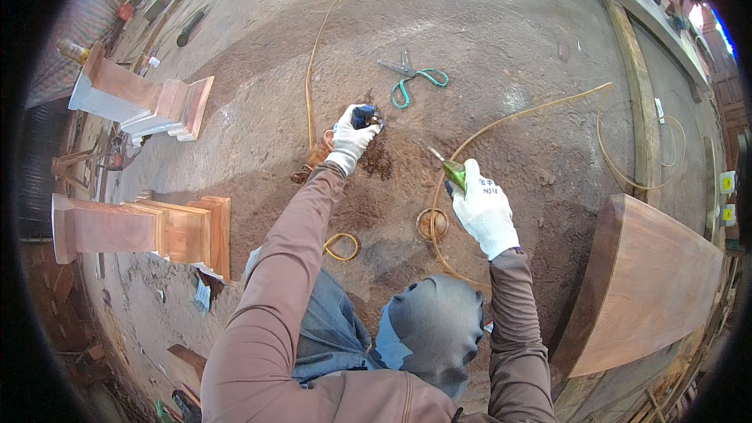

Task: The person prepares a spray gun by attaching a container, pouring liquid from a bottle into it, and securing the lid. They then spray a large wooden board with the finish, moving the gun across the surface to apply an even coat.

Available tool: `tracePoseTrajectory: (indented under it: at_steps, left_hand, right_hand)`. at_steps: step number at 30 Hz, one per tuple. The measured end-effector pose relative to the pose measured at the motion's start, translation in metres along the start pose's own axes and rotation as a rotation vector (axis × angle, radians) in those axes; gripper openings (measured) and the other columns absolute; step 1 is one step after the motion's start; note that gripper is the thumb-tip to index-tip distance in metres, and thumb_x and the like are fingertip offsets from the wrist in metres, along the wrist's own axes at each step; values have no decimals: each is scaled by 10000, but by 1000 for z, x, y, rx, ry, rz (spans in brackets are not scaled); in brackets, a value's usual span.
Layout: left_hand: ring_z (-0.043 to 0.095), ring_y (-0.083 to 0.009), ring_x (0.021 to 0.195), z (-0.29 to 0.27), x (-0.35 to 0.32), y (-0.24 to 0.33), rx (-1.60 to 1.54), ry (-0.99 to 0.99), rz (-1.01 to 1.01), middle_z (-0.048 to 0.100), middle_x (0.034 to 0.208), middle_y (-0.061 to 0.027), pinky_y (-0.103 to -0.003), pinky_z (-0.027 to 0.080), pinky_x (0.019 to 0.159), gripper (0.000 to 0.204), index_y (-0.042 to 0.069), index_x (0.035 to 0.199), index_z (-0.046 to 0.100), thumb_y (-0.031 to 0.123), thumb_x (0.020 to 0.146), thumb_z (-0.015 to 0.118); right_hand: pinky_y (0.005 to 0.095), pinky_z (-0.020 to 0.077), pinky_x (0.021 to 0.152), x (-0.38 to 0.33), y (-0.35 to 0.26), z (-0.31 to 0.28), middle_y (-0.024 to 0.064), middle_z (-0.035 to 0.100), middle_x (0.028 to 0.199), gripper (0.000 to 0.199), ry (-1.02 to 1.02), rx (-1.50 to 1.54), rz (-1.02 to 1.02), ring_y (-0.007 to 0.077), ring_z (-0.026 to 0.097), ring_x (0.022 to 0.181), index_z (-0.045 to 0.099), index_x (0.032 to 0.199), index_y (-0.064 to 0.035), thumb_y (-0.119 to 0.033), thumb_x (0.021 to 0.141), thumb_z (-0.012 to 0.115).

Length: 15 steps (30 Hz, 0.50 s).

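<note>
The fingers of my left hand [352, 135], in a white glove with dark blue showing at the fingertips, are curled narrowly about a small dark brown piece [375, 121]. I see it at the far end of the grip, partly hidden by the glove; its exact shape is too small for me to make out. My right hand [479, 205] has its gloved fingers wrapped around a green-handled tool [455, 175], thumb along the handle's right side, a blue fingertip showing at its left. The tool's slim metal tip slants up and left toward the left hand, well apart from the brown piece.

Just below the left fingers I have dark crumbs [379, 160] scattered on the ground [486, 31]. A brown bundle [319, 153] lies beside the left wrist, partly covered by it. Beyond the fingertips lie scissors [409, 72] with teal handles, blades parted. A yellow hose [513, 117] curves past the right hand and crosses a round brown dish [423, 225] to its lower left.

Farther out, my view takes in two stepped wooden pedestals on the left, an upper one [141, 102] and a lower one [153, 227], and a broad wooden panel [654, 286] on the right, near a long beam [638, 98].
</note>
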<state>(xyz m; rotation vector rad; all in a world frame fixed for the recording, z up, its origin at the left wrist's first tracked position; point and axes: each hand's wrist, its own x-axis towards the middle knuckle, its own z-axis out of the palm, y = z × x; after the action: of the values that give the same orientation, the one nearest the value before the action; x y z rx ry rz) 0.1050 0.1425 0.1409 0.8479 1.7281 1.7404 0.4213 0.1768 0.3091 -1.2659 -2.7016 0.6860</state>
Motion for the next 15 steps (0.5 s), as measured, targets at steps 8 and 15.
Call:
tracePoseTrajectory:
  at_steps: [8,15]
  left_hand:
    - [621,-151,712,-11,11,-2,-462,55,-390,719,956,-71,-324,522,605,314,105,1066,614,333,904,755]
    - [604,-211,670,-5,25,-14,-918,10,-620,707,947,-74,-378,515,597,382,99,1062,616,465,953,638]
  right_hand:
    - [493,546,674,-12,10,21,201,704,855,481,78,82,-67,379,695,761,471,1279,-31,-332,938,625]
    - [479,545,687,-22,-14,30,213,709,921,545,58,95,-41,379,698,790,459,1349,39,-242,910,619]
